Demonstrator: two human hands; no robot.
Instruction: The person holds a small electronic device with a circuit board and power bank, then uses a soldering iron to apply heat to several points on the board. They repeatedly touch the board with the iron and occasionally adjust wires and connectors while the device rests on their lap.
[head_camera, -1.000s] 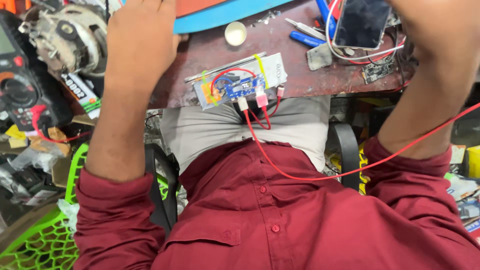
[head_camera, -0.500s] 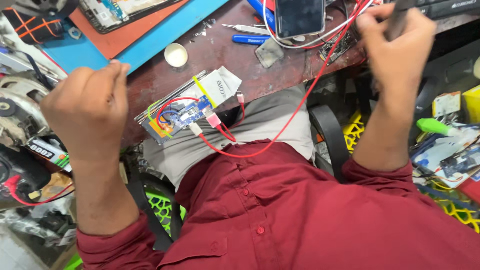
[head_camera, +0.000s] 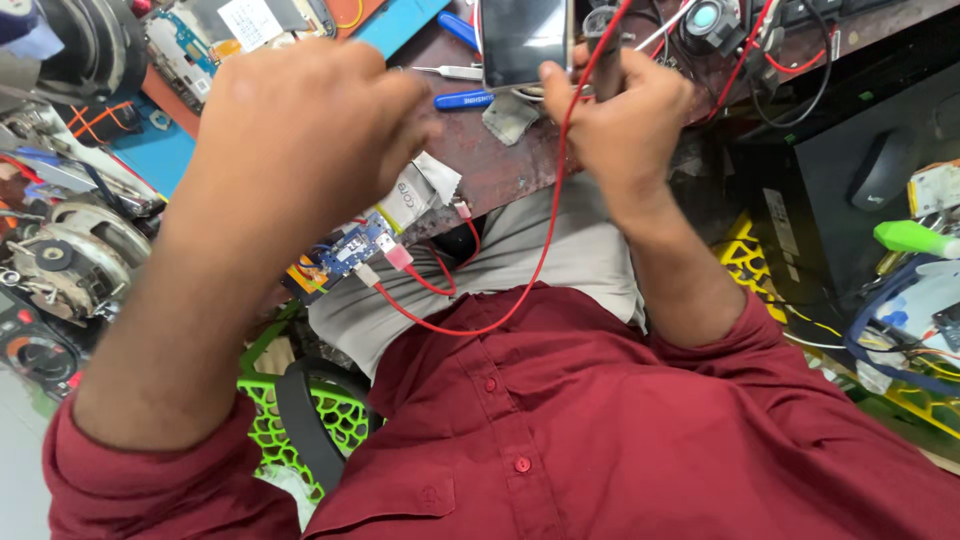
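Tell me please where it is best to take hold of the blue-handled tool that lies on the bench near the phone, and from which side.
Probably the blue-handled tool is best gripped on its blue handle, with the fingers coming from above. It lies flat on the bench, and its handle is the widest visible part. The left hand is nearer; the right hand already holds a dark tool with the red wire.

Both bare forearms rise from rolled dark red sleeves toward the top of the view. The left hand (head_camera: 300, 130) is lifted with its back to the camera, fingers curled inward and pinched together. The right hand (head_camera: 620, 110) is closed in a loose fist, knuckles up, wrist bent slightly inward.
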